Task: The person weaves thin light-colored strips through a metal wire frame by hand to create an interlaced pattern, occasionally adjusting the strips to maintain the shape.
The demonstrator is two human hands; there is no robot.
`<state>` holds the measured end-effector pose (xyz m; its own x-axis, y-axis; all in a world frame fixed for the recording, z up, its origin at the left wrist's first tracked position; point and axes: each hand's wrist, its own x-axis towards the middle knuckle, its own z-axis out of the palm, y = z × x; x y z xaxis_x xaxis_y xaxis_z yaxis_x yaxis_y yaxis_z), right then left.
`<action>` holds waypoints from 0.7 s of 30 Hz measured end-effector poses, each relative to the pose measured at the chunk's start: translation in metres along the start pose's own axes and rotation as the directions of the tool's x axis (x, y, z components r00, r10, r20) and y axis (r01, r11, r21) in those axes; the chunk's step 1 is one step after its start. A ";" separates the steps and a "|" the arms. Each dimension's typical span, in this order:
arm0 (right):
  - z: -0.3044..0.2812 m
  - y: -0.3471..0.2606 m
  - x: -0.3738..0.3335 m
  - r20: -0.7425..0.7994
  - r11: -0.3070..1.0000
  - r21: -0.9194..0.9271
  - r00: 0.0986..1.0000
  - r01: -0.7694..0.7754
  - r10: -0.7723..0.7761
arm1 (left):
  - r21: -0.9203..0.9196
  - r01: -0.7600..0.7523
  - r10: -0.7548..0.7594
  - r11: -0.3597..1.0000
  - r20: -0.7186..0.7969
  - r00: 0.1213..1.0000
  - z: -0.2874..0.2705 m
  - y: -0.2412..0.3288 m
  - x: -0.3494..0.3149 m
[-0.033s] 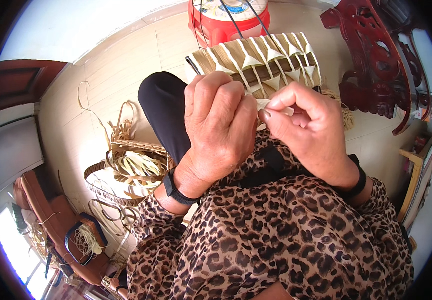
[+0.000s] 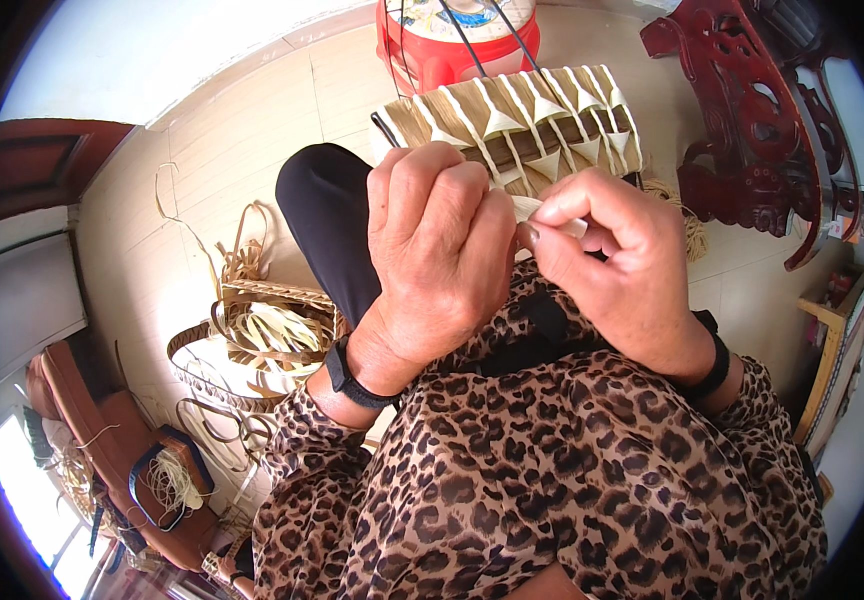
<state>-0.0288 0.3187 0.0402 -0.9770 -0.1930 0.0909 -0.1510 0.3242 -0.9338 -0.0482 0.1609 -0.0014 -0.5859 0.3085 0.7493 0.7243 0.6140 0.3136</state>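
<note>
My left hand (image 2: 437, 230) is closed, knuckles up, with its fingertips and whatever they hold hidden below. Between thumb and forefinger my right hand (image 2: 617, 265) pinches a pale, flat strip (image 2: 526, 207), which runs across to the left hand's forefinger. Just beyond both hands lies a woven panel (image 2: 417, 124) of tan fibre, crossed by white wrapped bands and folded pale triangles. Dark thin rods (image 2: 462, 38) extend from its far side. The panel's near part is covered by my hands.
A red stool (image 2: 430, 68) with a patterned top stands behind the panel. On the left, a basket (image 2: 252, 402) holds pale strips, with loose strips around it. Carved dark-red furniture (image 2: 722, 90) stands at the right; a brown bench (image 2: 102, 440) is at lower left.
My right hand has shifted very slightly, and a bit more of the pale strip shows between the hands. Everything else stays in place.
</note>
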 end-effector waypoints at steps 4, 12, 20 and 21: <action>0.005 0.001 0.002 -0.052 0.929 -0.253 0.955 0.272 -0.294 | 0.034 0.013 -0.013 0.999 -0.016 1.000 0.000 0.000 0.000; -0.007 0.010 0.002 0.014 0.999 0.014 0.999 0.043 -0.043 | 0.008 0.106 -0.106 0.994 -0.001 0.994 -0.006 0.007 -0.007; -0.012 0.018 0.005 0.139 0.969 0.217 0.986 -0.117 0.088 | -0.137 0.262 -0.188 0.955 0.404 0.895 -0.041 -0.015 0.026; -0.014 0.020 0.005 0.182 0.983 0.155 0.981 -0.101 0.072 | -0.135 0.242 -0.156 0.961 0.458 0.875 -0.043 -0.017 0.031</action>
<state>-0.0390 0.3372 0.0272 -0.9414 -0.3346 -0.0414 -0.0259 0.1942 -0.9806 -0.0635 0.1289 0.0413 -0.7921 0.5070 0.3400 0.6034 0.5664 0.5613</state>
